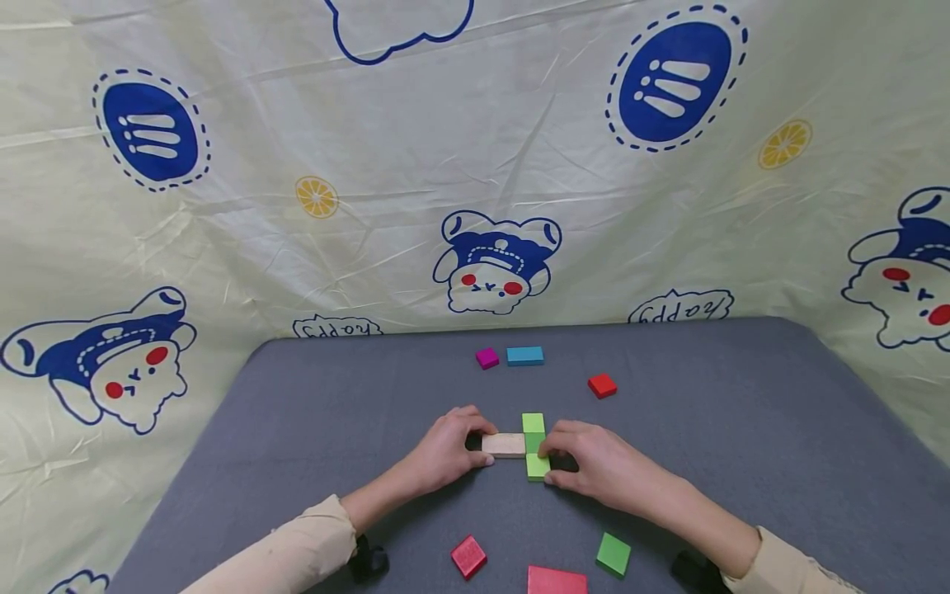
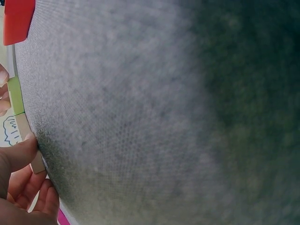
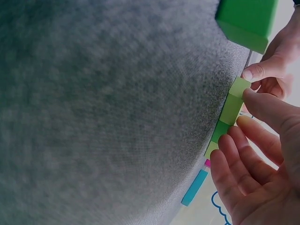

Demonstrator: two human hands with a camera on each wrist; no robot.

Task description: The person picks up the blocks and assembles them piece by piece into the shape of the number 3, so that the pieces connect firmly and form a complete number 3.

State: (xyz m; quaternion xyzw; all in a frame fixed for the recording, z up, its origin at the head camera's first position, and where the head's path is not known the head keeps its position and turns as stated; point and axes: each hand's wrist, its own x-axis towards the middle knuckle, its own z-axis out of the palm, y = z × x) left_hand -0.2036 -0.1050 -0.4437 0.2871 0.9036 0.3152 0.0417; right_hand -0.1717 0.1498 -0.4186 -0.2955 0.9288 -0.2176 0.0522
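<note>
The fingers of my left hand (image 1: 447, 450) pinch the bare wooden block (image 1: 503, 445) near its left end, thumb on the near side and fingers on the far side. The block lies flat on the desk (image 1: 334, 396), and its right end seems to touch the middle green block (image 1: 533, 444). That one sits in a short row, with the far lime block (image 1: 533, 422) on one side and the near lime block (image 1: 536, 468) on the other. The thumb and pointing finger of my right hand (image 1: 604, 462) touch the right side of the near lime block. I can't tell if they pinch it or only press it. My other right fingers are a bit bent and apart.

I think soft pushes work best here. If I push the wooden block too hard, the middle green block could pop out of the row. My right finger should press close to the middle green block, right across from the wood, so the pushes meet. If I only press the near lime block, the row might twist. I should push low, so nothing tips. Then I'd let go slowly, opening my fingers wide, so no block gets dragged.
</note>
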